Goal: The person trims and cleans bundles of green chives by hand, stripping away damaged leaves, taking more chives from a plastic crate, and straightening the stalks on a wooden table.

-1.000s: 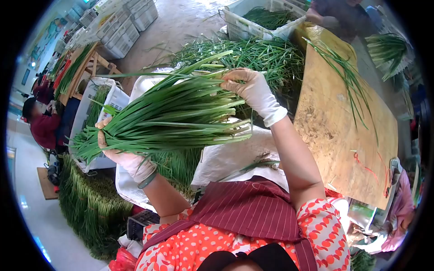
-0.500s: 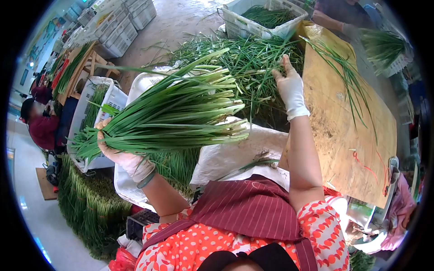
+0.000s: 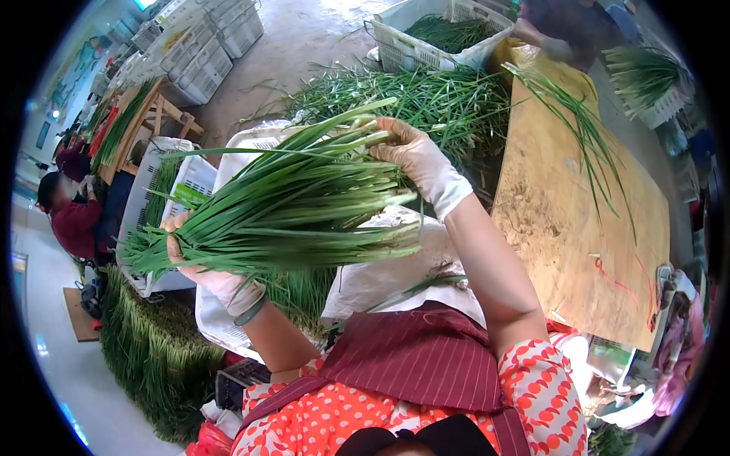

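A big bunch of garlic chives (image 3: 289, 201) lies across the middle of the head view, leaf ends to the left and pale stem ends to the right. My left hand (image 3: 209, 270), in a thin whitish glove, is closed around the leafy part. At the upper stem ends, my right hand (image 3: 418, 156), gloved too, has its thumb and fingers pinched on a few stems. Part of the left fingers is hidden behind the leaves. Beyond my right hand spreads a heap of loose chives (image 3: 433, 99).
A wooden board (image 3: 585, 220) with dirt and a few loose leaves stands on the right. White crates (image 3: 163, 220) are at left and back. Tied chive bundles (image 3: 152, 349) stack at lower left. One person (image 3: 76, 216) sits far left; another person (image 3: 570, 26) works top right.
My right hand has come left and down from over the heap to the stem ends, and its fingers have closed there. The bunch stays in my left hand, slightly lower.
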Tool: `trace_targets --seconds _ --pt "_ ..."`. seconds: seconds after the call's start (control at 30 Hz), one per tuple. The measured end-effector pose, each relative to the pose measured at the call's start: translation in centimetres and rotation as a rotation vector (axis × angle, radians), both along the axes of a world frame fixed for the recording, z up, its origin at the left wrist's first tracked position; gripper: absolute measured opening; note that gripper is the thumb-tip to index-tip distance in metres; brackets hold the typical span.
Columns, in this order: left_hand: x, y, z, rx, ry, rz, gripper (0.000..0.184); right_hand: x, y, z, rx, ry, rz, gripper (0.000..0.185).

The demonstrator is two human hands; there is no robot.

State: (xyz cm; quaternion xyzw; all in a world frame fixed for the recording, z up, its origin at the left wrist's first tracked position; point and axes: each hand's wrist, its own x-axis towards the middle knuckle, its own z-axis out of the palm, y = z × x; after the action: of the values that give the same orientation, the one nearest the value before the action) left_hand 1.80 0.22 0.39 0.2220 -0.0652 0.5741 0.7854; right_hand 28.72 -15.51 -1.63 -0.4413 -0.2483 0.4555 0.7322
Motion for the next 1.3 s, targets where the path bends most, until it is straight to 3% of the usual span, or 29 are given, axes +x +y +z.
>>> trace_targets --seconds 0.07,0.1,0.17,0.2,0.37,0.43,0.5,0.57,0.6,0.7,0.73,0.8,0.83,0.87,0.9,0.93,1.0,1.03,1.07,1.1,1.17,1.23,1.3 --pt "0.0 -0.2 0.2 -0.009 -0.001 -0.028 0.016 -0.3 0.4 0.5 -0.031 -0.255 -0.135 0.034" --pt "0.0 -0.2 0.3 -0.021 -0.002 -0.059 0.016 -0.1 0.4 0.7 -0.031 -0.255 -0.138 0.034" --pt "0.1 -0.2 0.3 -0.028 -0.038 -0.084 0.017 0.5 0.4 1.5 -0.172 -0.330 0.116 0.034" --pt "0.2 -0.1 0.4 -0.034 -0.073 -0.104 0.017 0.6 0.2 2.0 -0.258 -0.293 0.115 0.029" --pt "0.1 0.1 -0.2 0.087 0.080 0.041 0.021 0.8 0.1 1.5 -0.130 -0.380 0.132 0.027" --pt "0.6 0.4 -0.2 0.119 -0.092 -0.023 0.018 0.6 0.6 0.9 -0.214 -0.547 0.128 0.025" --pt "0.7 0.3 0.0 0.171 -0.083 -0.040 0.017 1.6 1.9 -1.8 -0.042 -0.494 0.102 0.024" --pt "0.7 0.3 0.1 0.137 -0.142 -0.015 0.017 1.0 1.9 0.3 -0.134 -0.848 0.096 0.024" --pt "0.9 0.0 0.3 0.166 -0.147 -0.006 0.018 -0.1 0.5 2.0 -0.266 -0.302 0.147 0.025" --pt "0.8 -0.5 0.7 0.167 -0.162 -0.016 0.017 -0.3 0.4 1.1 0.010 0.048 0.129 0.022" --pt "0.6 -0.5 0.5 0.164 -0.155 -0.018 0.017 -0.3 0.4 1.1 0.022 0.080 0.096 0.021" --pt "0.2 -0.4 -0.1 0.101 0.181 0.333 0.022 -0.5 0.0 3.2 0.033 0.090 -0.018 0.019" --pt "-0.1 -0.2 -0.3 0.074 0.300 0.447 0.023 -0.2 -0.9 4.6 0.028 -0.024 -0.133 0.019" --pt "-0.6 0.3 -0.4 0.137 0.133 0.220 0.024 3.0 -0.4 1.9 -0.132 -0.425 -0.394 0.021" --pt "-1.0 1.0 -0.5 0.197 -0.037 -0.008 0.025 4.9 -1.3 1.8 0.027 -0.117 -0.466 0.024" --pt "-1.8 1.5 -0.9 0.106 -0.023 0.064 0.022 6.5 -2.5 1.8 0.185 0.191 -0.526 0.028" --pt "-2.3 1.6 -0.9 0.061 0.006 0.099 0.022 10.0 -5.3 1.0 0.287 0.336 -0.769 0.029" --pt "-2.6 1.6 -0.9 0.018 0.035 0.132 0.021 11.1 -5.9 0.1 0.241 0.247 -0.878 0.029" --pt "-2.9 1.9 -0.9 0.075 -0.116 -0.135 0.020 11.4 -6.5 -0.7 0.097 0.201 -0.832 0.029" --pt "-2.9 1.9 -0.9 0.078 -0.121 -0.133 0.020 11.8 -7.1 -1.5 -0.044 0.153 -0.784 0.029" --pt "-2.9 1.8 -1.1 0.037 -0.067 0.001 0.021 6.5 -5.8 -0.4 -0.188 -0.369 -0.646 0.037" --pt "-2.4 1.6 -0.9 0.023 -0.151 -0.104 0.020 2.4 -5.4 1.9 -0.206 -0.485 -0.090 0.044" --pt "-1.9 1.4 -0.8 0.011 -0.232 -0.211 0.020 -0.2 -3.7 1.4 -0.296 -0.387 0.001 0.046"
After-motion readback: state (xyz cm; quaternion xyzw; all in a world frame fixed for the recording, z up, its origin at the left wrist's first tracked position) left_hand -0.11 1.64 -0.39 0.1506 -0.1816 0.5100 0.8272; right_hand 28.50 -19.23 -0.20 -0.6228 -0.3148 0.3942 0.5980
